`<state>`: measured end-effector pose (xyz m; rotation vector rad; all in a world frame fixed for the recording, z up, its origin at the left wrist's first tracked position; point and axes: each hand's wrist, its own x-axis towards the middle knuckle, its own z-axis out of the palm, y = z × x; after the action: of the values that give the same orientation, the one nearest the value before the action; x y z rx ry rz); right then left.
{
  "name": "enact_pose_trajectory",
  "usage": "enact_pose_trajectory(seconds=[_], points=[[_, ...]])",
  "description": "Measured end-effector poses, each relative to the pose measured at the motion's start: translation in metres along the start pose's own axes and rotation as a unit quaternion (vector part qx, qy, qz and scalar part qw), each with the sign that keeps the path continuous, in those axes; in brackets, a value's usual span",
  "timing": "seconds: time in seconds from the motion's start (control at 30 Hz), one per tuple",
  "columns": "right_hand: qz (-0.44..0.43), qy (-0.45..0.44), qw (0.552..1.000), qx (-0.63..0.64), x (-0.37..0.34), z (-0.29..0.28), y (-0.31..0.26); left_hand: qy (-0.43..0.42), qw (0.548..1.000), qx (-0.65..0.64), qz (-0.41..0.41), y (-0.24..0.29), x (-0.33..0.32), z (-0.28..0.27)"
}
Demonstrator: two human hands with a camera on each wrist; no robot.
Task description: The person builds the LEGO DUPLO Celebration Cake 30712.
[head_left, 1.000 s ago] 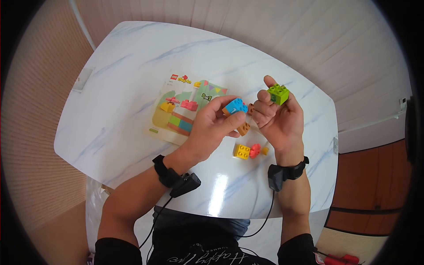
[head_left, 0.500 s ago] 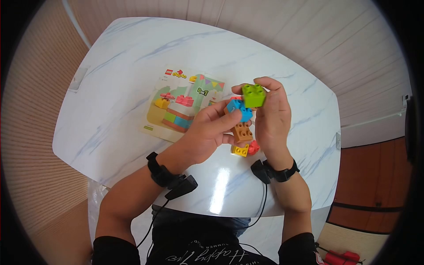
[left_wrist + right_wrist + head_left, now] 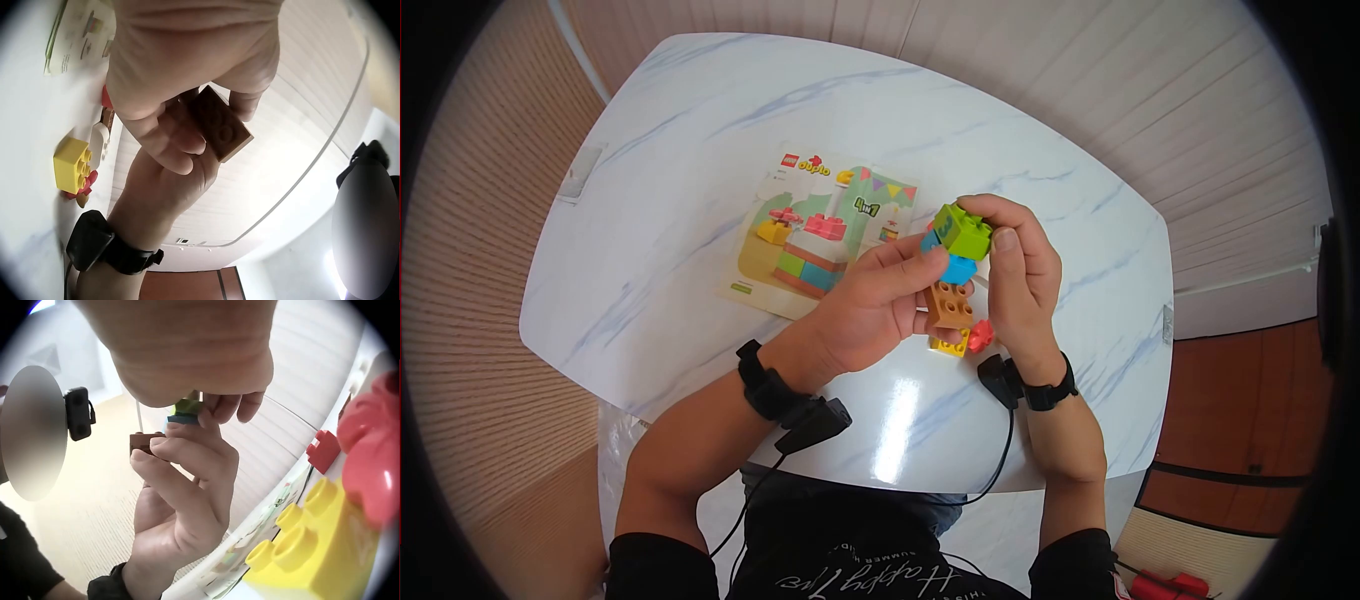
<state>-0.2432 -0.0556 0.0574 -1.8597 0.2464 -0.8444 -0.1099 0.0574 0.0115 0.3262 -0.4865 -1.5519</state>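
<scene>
The left hand [image 3: 870, 300] grips a blue brick [image 3: 960, 269] and a brown brick [image 3: 949, 306], which hangs lower from its fingers. A green brick [image 3: 965, 232] marked 3 is over part of the blue one, pinched by the right hand [image 3: 1027, 285] between thumb and fingers. Whether green and blue are pressed fully together, I cannot tell. From the left wrist view, the brown brick [image 3: 219, 125] shows beside the left hand's curled fingers. In the right wrist view, green [image 3: 187, 407] and blue [image 3: 182, 419] pieces are partly hidden by the hands.
Below the hands on the marble-patterned table [image 3: 660, 200] lie a yellow brick [image 3: 949, 347] and a red flower-shaped piece [image 3: 980, 336]. A picture booklet [image 3: 800, 262] lies left of them. Behind the yellow brick, a small red brick [image 3: 323, 451] shows.
The right hand has moved left and brought the green brick from the side onto the blue one. The left hand has turned slightly, exposing the brown brick more.
</scene>
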Motion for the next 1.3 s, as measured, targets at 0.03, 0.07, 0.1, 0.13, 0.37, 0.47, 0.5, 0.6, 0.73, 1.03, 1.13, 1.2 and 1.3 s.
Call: enact_pose_trajectory(seconds=[0.03,0.07,0.1,0.13,0.37,0.47,0.5,0.6,0.73,1.03,1.13,1.2,1.3], points=[[0.000,0.000,1.000,0.000,0.000,0.000,0.001,0.009,1.000,0.004,0.000,0.000,0.000,0.001],[-0.004,0.003,1.000,0.011,-0.001,0.000,0.002,0.010,1.000,0.003,0.000,-0.001,0.000,-0.001],[-0.008,0.007,1.000,0.022,-0.002,0.000,0.002,-0.006,1.000,-0.007,0.005,-0.001,0.000,-0.004],[-0.008,0.007,1.000,0.022,-0.002,0.000,0.003,-0.022,1.000,-0.017,0.009,-0.002,0.000,-0.005],[-0.097,-0.043,0.984,-0.146,0.004,-0.011,0.003,0.029,0.999,-0.009,0.013,-0.005,0.002,-0.002],[-0.143,-0.099,0.959,-0.226,0.011,-0.021,-0.015,0.088,0.995,0.047,0.014,-0.002,0.003,0.008],[-0.161,-0.134,0.947,-0.242,0.012,-0.023,-0.020,0.115,0.990,0.074,0.036,-0.001,0.004,0.011],[-0.121,-0.148,0.959,-0.211,0.008,-0.016,-0.028,0.155,0.979,0.120,0.061,0.001,0.004,0.008],[-0.122,-0.129,0.938,-0.299,0.002,-0.002,-0.010,0.168,0.962,0.195,0.086,-0.001,0.005,0.012],[-0.137,-0.110,0.934,-0.312,0.000,-0.006,0.000,0.154,0.956,0.223,0.115,-0.011,0.006,0.016],[-0.170,-0.097,0.920,-0.340,0.000,-0.005,0.003,0.137,0.971,0.185,0.067,-0.011,0.002,0.011],[-0.157,-0.111,0.924,-0.331,0.001,-0.005,0.003,0.143,0.971,0.179,0.071,-0.012,0.003,0.011],[-0.071,-0.135,0.957,-0.246,0.006,-0.015,-0.009,0.181,0.966,0.170,0.075,-0.007,0.004,0.012]])
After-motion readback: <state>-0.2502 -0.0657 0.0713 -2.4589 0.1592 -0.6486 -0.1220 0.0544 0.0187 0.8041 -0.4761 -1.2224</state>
